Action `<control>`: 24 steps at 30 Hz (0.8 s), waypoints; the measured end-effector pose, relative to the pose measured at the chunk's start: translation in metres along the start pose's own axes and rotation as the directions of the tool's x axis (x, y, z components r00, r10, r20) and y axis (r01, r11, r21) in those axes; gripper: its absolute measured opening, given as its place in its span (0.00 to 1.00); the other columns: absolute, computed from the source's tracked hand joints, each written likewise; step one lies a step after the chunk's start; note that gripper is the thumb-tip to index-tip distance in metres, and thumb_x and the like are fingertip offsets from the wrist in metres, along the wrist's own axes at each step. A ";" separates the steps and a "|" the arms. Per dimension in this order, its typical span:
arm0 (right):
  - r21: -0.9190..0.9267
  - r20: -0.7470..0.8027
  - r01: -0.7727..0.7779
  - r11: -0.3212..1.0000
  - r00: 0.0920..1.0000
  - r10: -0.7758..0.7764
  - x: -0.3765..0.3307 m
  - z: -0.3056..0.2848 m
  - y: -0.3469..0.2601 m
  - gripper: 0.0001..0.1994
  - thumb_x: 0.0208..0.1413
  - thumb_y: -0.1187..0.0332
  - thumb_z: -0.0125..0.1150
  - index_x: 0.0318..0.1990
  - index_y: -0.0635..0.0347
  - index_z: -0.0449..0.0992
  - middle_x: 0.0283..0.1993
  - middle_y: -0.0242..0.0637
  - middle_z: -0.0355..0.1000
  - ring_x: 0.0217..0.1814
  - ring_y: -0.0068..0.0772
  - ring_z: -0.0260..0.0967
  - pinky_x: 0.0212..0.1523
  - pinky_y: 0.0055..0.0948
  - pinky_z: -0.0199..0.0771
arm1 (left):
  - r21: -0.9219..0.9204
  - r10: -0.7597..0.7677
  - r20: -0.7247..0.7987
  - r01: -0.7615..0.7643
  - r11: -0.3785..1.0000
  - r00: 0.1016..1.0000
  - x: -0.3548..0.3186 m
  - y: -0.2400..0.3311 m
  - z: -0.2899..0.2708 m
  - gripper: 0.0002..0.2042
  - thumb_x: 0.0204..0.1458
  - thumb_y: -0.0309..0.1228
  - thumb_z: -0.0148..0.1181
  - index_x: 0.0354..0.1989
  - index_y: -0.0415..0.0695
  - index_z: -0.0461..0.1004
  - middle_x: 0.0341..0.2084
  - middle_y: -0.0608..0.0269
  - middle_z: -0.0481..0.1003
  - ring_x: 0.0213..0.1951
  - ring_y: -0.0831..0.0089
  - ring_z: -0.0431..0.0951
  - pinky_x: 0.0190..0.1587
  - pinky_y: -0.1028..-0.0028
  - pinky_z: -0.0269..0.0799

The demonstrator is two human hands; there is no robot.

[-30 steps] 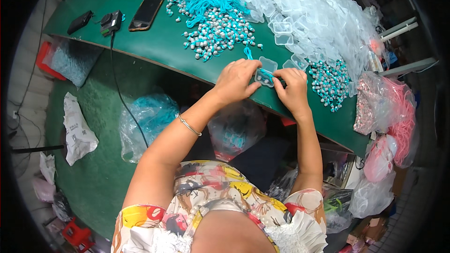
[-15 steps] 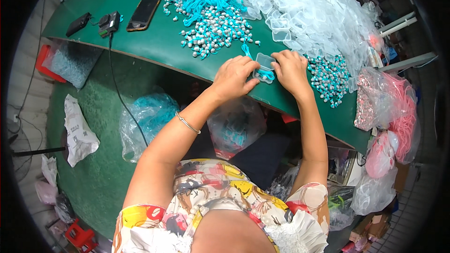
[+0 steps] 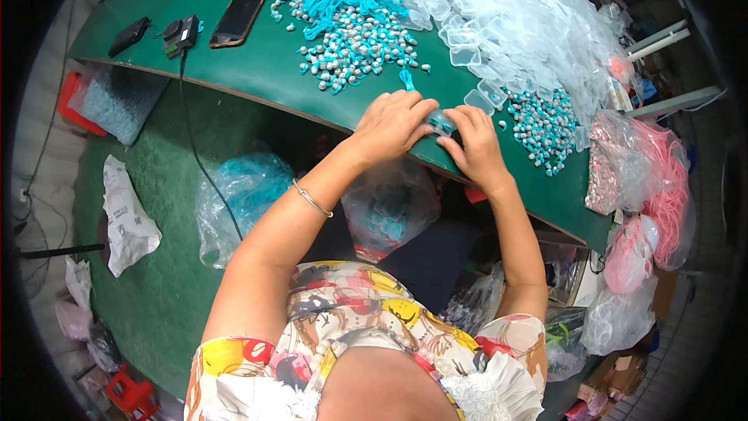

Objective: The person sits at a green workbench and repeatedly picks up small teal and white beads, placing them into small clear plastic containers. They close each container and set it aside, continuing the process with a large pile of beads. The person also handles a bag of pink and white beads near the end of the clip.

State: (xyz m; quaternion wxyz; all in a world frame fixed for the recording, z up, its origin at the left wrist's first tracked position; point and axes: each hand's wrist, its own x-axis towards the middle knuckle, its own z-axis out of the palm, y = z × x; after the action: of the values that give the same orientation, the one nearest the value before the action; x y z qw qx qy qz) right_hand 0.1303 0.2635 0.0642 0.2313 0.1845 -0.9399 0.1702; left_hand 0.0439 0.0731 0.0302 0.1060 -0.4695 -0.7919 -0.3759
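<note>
Near the front edge of the green table, a small clear plastic box [image 3: 440, 122] sits between my two hands, with something turquoise inside. My left hand [image 3: 393, 126] grips its left side, fingers bent and thumb at the near edge. On the other side, my right hand [image 3: 474, 144] has fingers on top of the box and its thumb at the front. The lid appears folded down, though my fingers partly hide it. Just beyond my left fingers lies a turquoise cord bundle [image 3: 407, 79]. Another open clear box [image 3: 487, 97] rests beyond my right hand.
A large heap of clear boxes [image 3: 514, 27] covers the far right. Left of it lie turquoise cords [image 3: 335, 1] and grey-turquoise beads [image 3: 358, 54]; more such beads [image 3: 541, 129] lie right. A phone [image 3: 238, 19] and cabled black device [image 3: 181, 35] are far left. Below hangs a plastic bag [image 3: 389, 203].
The box's raised lid has come down over the turquoise contents. My right hand has moved lower and nearer, its fingers now over the box. Another open box has come into sight beyond it.
</note>
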 end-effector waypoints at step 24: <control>-0.342 -0.198 -0.455 0.822 0.890 0.411 -0.004 0.005 0.071 0.08 0.52 0.65 0.65 0.40 0.51 0.80 0.42 0.33 0.74 0.50 0.41 0.68 0.50 0.45 0.62 | -0.111 0.203 -0.037 -0.205 0.972 0.979 -0.049 0.040 -0.001 0.13 0.49 0.40 0.67 0.36 0.44 0.76 0.25 0.60 0.71 0.28 0.58 0.73 0.32 0.62 0.69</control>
State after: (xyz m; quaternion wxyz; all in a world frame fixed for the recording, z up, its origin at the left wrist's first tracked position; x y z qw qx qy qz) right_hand 0.1015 0.3246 0.0410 0.2716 -0.0923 -0.9570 0.0436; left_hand 0.1032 0.0512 0.0248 0.1271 -0.5489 -0.7153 -0.4134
